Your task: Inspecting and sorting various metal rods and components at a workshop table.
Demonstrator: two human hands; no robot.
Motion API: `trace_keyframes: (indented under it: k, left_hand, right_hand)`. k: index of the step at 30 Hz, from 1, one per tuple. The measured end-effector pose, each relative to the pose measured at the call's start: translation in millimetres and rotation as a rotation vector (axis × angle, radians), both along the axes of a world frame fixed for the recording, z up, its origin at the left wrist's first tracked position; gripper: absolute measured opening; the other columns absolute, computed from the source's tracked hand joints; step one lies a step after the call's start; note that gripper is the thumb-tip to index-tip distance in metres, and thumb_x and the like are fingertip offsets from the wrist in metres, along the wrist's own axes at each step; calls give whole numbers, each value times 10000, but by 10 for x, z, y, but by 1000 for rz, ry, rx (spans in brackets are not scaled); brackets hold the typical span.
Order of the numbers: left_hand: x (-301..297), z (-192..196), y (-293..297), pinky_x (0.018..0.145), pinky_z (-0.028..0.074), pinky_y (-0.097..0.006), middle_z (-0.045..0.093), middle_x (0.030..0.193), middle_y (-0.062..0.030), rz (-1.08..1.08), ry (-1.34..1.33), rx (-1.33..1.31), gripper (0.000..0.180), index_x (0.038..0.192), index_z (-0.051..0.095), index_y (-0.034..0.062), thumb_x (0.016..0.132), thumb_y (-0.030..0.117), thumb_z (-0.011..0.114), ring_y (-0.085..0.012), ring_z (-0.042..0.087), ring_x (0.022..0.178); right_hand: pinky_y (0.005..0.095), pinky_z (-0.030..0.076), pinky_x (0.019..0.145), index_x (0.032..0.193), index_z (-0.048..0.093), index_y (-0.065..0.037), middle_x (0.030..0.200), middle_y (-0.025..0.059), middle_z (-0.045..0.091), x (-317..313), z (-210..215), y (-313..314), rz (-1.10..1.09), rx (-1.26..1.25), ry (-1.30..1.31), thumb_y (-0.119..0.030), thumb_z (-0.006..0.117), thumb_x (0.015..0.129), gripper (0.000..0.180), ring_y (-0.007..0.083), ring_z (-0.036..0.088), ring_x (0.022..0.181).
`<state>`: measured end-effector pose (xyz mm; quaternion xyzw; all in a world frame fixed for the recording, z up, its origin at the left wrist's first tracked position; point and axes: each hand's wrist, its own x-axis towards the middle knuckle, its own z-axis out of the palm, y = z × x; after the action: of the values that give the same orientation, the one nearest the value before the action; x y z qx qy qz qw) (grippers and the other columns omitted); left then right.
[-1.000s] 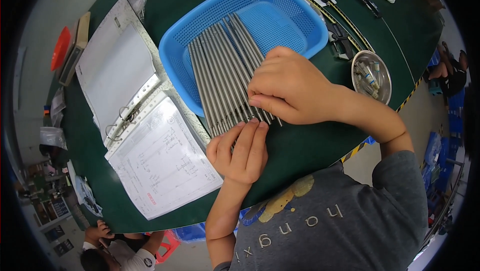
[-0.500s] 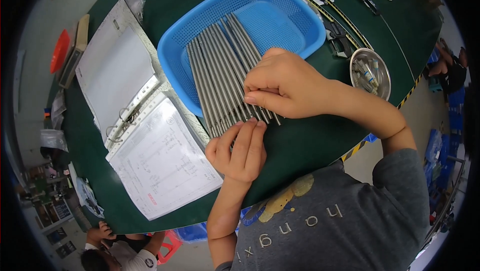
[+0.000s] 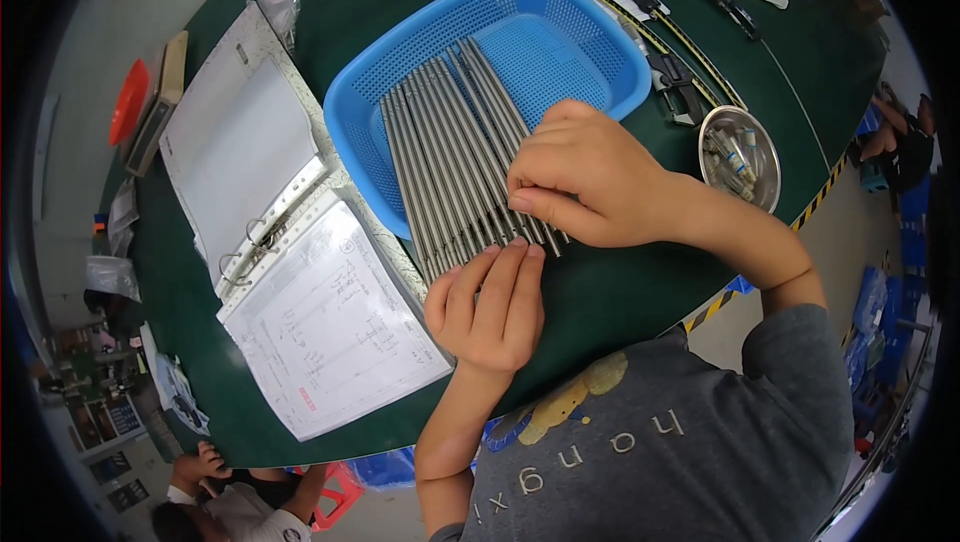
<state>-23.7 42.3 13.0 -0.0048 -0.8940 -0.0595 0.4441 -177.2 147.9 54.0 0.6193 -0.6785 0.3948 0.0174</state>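
Observation:
Several slim grey metal rods (image 3: 450,152) lie side by side in a perforated blue plastic basket (image 3: 345,92), their near ends reaching over its rim. My left hand (image 3: 490,312) is at those near ends. Its fingers are extended and slightly apart, with the tips touching the rods; the thumb is hidden. Over the rods on the right side, my right hand (image 3: 595,182) is closed, with thumb and fingers drawn together. Whatever it pinches is covered by the hand itself.
Left of the basket lies an open ring binder (image 3: 335,312) with printed sheets. Calipers (image 3: 675,87) rest at the basket's right, beside a metal bowl (image 3: 708,157) holding small cylindrical pieces. Another person (image 3: 240,502) sits past the table's lower-left edge.
My right hand has shifted slightly to the right along the rods' right side, still closed. My left hand stays at the rod ends. The whole view has moved a little.

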Motion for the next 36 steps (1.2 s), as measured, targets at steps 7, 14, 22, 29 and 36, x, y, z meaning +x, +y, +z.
trace_keyframes:
  k: [7, 14, 22, 29, 36]
  left_hand:
    - [-23, -7, -29, 664, 382, -254, 692, 867, -2, -29, 19, -34, 156, 860, 709, 95, 746, 57, 608, -133, 630, 769]
    - [-24, -1, -44, 619, 354, -247, 690, 869, 3, -20, 12, -67, 157, 870, 704, 94, 752, 64, 605, -127, 629, 768]
    - [-27, 8, 32, 700, 367, -291, 665, 868, 11, 23, -3, 19, 131, 846, 689, 108, 723, 66, 708, -157, 611, 794]
    - [-60, 4, 51, 679, 361, -267, 667, 857, 31, 54, 21, -21, 128, 843, 712, 134, 745, 85, 647, -119, 601, 768]
    - [-70, -32, 50, 677, 317, -262, 671, 863, 42, 83, 29, -45, 126, 853, 715, 143, 747, 113, 654, -103, 594, 761]
  right_hand:
    - [356, 398, 728, 761, 572, -68, 650, 48, 535, 21, -10, -19, -11, 8, 19, -153, 628, 815, 115, 234, 532, 626]
    - [365, 396, 694, 762, 588, -61, 655, 46, 548, 18, -49, -23, 7, 32, -71, -155, 642, 801, 115, 238, 539, 627]
    - [342, 379, 689, 767, 591, -65, 650, 44, 557, -46, 53, 17, -64, -1, -132, -147, 627, 816, 102, 227, 532, 606]
    - [347, 383, 694, 765, 588, -64, 633, 45, 549, -11, -49, 33, -44, 59, -92, -147, 620, 822, 105, 224, 539, 607]
    - [358, 395, 697, 752, 584, -68, 628, 40, 551, 28, -83, 47, -82, -7, -124, -152, 616, 818, 112, 238, 549, 612]
